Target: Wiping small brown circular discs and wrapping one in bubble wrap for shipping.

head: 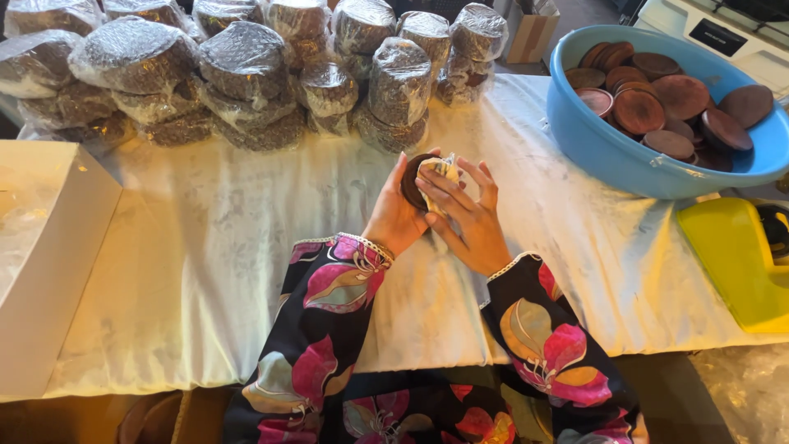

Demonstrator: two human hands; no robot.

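My left hand (397,215) holds a small dark brown round disc (410,179) upright over the middle of the table. My right hand (467,215) presses a pale crumpled cloth (437,169) against the disc's face, fingers spread over it. Both arms wear dark sleeves with large pink flowers. The disc is mostly hidden by the cloth and fingers.
A blue plastic basin (608,148) at the right holds several brown round discs (639,110). Several plastic-wrapped stacks of dark discs (246,74) stand along the back. A white box (49,263) sits at the left, a yellow tray (735,263) at the right. A white cloth (214,271) covers the table.
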